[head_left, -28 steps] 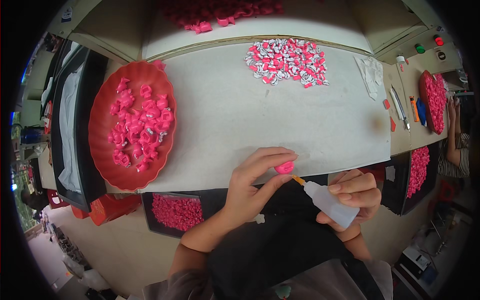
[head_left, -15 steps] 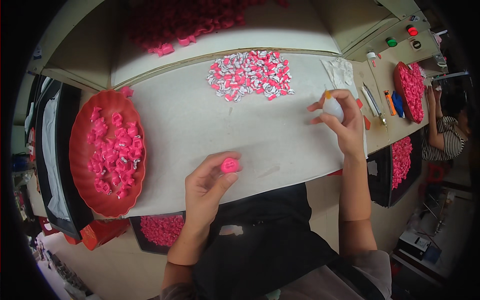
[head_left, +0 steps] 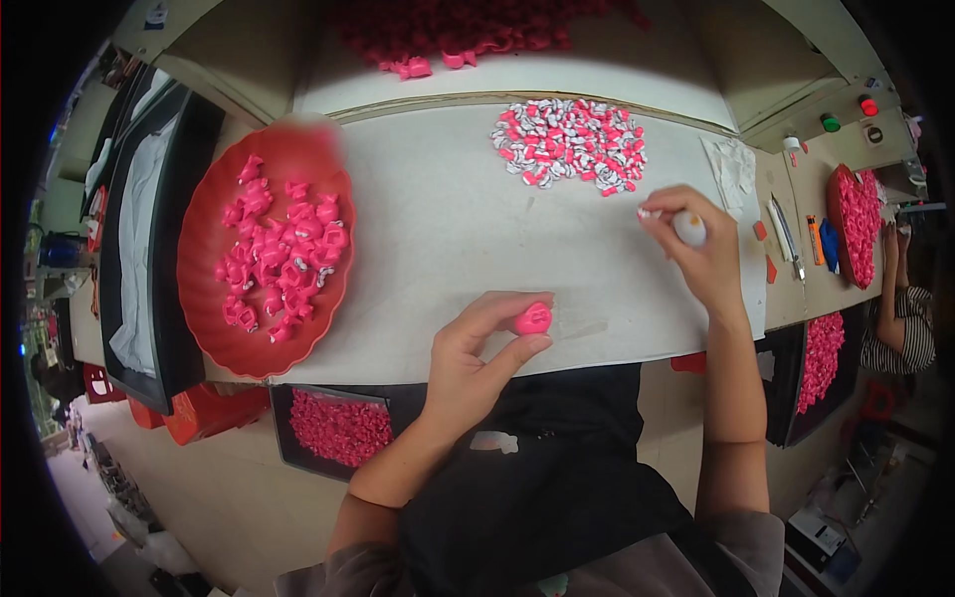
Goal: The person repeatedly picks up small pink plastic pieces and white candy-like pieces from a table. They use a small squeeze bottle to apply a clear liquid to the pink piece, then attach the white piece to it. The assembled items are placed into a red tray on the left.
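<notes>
My left hand point(head_left: 476, 363) is closed round a small rounded pink plastic piece point(head_left: 534, 318), pinched between thumb and fingers above the near part of the white sheet. Over the right side of the sheet, my right hand point(head_left: 708, 249) keeps a small white squeeze bottle point(head_left: 689, 228) with an amber tip in its palm. Its thumb and forefinger are pressed together on a tiny whitish piece point(head_left: 644, 213), only partly visible. Just beyond that hand lies a heap of small pink-and-white pieces point(head_left: 572, 149).
A red scalloped bowl point(head_left: 199, 298) of pink pieces stands at left, beside a black tray point(head_left: 184, 343). Pens point(head_left: 786, 234), an orange tube point(head_left: 815, 239) and crumpled paper point(head_left: 731, 169) lie at right. A co-worker in a striped top point(head_left: 900, 333) sits far right. More pink pieces point(head_left: 458, 35) fill the shelf behind.
The whole view has shifted, so the scene sits further right. My right thumb and forefinger have closed on a tiny piece, and the bottle has tilted. My left hand still holds the pink piece.
</notes>
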A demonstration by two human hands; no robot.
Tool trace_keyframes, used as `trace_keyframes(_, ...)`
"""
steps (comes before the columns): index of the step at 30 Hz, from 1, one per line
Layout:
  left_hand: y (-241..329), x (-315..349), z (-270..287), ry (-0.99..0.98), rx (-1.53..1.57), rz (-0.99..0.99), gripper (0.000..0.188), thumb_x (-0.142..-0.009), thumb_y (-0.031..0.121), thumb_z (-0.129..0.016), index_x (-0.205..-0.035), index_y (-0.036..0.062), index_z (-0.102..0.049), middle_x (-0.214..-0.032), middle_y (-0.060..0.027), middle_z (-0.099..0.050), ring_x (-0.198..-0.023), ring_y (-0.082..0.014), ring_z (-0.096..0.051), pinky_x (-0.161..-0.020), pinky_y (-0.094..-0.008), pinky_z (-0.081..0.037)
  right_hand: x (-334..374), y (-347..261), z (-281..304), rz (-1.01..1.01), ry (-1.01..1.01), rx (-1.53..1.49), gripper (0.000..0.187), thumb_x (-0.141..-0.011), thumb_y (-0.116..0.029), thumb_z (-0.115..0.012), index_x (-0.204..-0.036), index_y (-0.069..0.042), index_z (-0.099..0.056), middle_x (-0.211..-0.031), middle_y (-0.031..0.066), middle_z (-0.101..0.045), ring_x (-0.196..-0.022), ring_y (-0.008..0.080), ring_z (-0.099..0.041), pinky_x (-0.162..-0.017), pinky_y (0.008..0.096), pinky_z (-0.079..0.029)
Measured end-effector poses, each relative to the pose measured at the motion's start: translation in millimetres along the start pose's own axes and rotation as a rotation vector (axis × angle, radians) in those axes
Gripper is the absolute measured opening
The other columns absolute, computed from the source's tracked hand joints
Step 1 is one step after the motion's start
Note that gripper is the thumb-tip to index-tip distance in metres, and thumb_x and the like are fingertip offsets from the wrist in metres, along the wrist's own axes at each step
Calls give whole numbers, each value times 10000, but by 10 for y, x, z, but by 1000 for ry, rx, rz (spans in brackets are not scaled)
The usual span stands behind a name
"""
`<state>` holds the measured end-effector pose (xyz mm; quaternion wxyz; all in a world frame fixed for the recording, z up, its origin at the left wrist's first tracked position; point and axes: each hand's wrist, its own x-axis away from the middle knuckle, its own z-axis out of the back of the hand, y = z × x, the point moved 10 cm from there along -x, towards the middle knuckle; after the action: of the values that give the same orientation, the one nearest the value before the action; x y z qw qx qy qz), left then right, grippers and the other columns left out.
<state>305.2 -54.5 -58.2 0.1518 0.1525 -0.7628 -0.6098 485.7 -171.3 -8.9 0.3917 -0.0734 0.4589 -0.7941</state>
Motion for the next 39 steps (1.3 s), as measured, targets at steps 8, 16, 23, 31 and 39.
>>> trace_keyframes(8,236,74,-117,-41,-290,-183,292,-731,23,-663,-1014,-4,-595,-940,-114,-602,-831,-193,-591,-735,-282,-473,559,-937,-456,332,-25,-144,205,-644,40,-700,-830,-10,-630,-880,109,-607,-721,198,-619,-595,267,-511)
trace_keyframes(16,225,115,-109,-37,-284,-203,279,-721,28,-670,-987,-8,-594,-912,-113,-602,-816,-208,-592,-723,-283,-468,648,-1013,-534,427,-6,-61,203,-643,57,-696,-823,4,-619,-852,132,-617,-718,210,-620,-588,266,-509)
trace_keyframes(23,120,116,-110,-72,-168,-138,262,-747,43,-658,-995,-10,-590,-915,-92,-606,-823,-175,-588,-737,-280,-465,694,-1056,-550,464,8,16,221,-650,42,-696,-855,9,-621,-880,153,-612,-723,216,-621,-584,265,-507)
trace_keyframes(31,-172,191,-347,-253,488,365,251,-837,97,-583,-1058,-21,-572,-983,-97,-617,-888,-130,-588,-800,-244,-455,665,-971,-562,303,-162,-111,404,-608,-48,-750,-990,-25,-621,-947,111,-586,-792,204,-603,-597,275,-515)
trace_keyframes(39,-230,313,-491,-326,534,441,219,-841,84,-572,-1030,-26,-591,-936,-92,-632,-842,-103,-587,-763,-222,-458,707,-1005,-543,493,-267,-257,389,-593,-88,-774,-943,-2,-629,-902,117,-598,-744,205,-611,-581,273,-523)
